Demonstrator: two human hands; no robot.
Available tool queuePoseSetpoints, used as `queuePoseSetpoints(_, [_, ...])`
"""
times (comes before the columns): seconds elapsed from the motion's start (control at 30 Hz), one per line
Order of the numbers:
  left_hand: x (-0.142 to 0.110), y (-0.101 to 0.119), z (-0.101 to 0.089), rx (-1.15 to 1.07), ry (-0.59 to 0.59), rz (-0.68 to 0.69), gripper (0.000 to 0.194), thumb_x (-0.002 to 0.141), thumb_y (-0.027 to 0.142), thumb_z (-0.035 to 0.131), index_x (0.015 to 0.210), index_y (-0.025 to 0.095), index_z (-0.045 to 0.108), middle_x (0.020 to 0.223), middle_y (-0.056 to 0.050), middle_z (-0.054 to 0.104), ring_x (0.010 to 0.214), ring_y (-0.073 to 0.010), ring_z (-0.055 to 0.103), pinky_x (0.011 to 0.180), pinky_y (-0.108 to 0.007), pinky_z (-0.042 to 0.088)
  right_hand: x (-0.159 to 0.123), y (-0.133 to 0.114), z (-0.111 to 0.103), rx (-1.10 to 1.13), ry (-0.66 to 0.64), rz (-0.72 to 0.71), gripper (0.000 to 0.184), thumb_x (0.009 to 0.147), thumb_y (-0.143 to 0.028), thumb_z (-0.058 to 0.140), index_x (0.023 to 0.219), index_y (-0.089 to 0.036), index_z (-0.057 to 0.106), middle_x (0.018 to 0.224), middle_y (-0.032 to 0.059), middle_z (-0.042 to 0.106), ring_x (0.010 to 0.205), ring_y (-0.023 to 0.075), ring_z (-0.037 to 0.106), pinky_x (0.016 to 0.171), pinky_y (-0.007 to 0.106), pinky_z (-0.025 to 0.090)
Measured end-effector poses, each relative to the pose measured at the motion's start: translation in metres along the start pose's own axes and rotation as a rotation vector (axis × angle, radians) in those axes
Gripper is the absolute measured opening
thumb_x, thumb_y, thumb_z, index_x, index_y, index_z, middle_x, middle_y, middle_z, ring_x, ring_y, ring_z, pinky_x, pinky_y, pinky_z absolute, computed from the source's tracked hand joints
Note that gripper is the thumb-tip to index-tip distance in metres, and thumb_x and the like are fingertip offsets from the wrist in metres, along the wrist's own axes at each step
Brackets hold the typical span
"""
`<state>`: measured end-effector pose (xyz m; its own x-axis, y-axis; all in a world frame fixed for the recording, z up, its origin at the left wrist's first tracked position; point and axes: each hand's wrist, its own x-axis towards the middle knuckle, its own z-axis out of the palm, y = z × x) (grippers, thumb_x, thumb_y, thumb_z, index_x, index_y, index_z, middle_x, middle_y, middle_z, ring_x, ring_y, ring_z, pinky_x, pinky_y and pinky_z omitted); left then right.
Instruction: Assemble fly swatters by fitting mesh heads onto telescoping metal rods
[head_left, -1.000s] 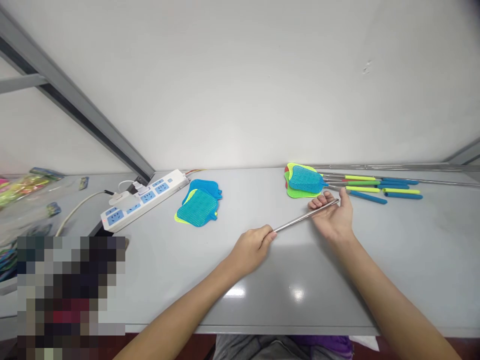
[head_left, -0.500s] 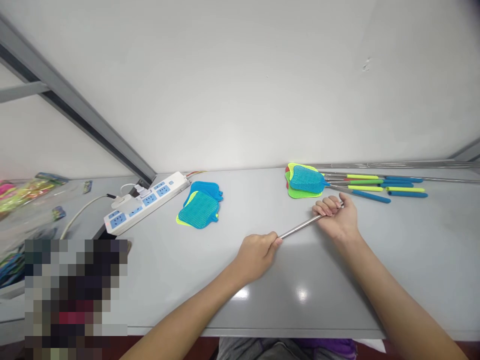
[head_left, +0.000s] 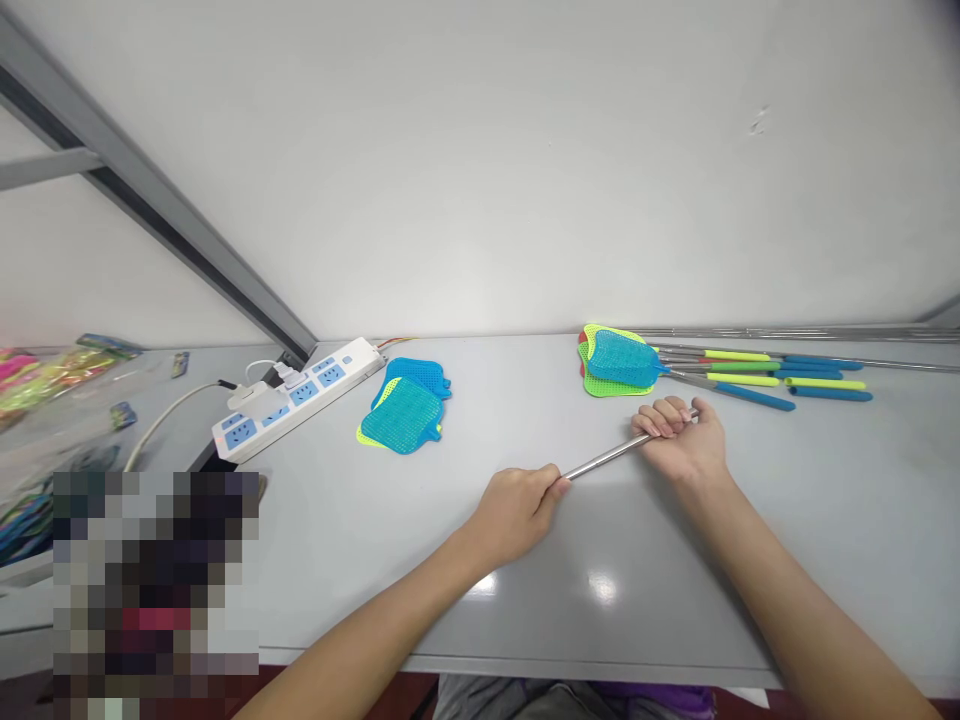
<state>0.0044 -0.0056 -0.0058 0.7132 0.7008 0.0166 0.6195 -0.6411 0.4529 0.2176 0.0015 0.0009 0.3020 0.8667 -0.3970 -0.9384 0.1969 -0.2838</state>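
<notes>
I hold a thin silver metal rod slanting over the grey table. My left hand is closed round its near end. My right hand is curled shut round its far end, palm up. Just beyond my right hand lies a stack of finished fly swatters with blue and green mesh heads, their blue and yellow handles pointing right. A small pile of loose blue and yellow mesh swatter heads lies to the left of my hands.
A white and blue power strip with a plug and white cable sits at the back left. Bags of colourful items lie far left. More bare metal rods run along the white wall. A blurred patch covers the lower left.
One second ago my right hand was open under the rod's far end; its fingers have since closed round it. The left hand kept its grip.
</notes>
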Motion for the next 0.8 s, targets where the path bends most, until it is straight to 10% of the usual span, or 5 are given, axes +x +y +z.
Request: queuePoseSetpoints(0.8, [0.0015, 0.002, -0.0061, -0.081, -0.025, -0.037, 0.037, 0.089, 0.035, 0.016, 0.064, 0.02, 0.039, 0.05, 0.003, 0.04, 0.047, -0.0112, 0.039, 0.049, -0.022, 0.025, 0.0003, 0.0, -0.0001, 0.0, 0.026, 0.02, 0.028, 0.075, -0.027, 0.027, 0.052, -0.018, 0.015, 0.04, -0.0051, 0.013, 0.034, 0.0089, 0.017, 0.033, 0.021, 0.023])
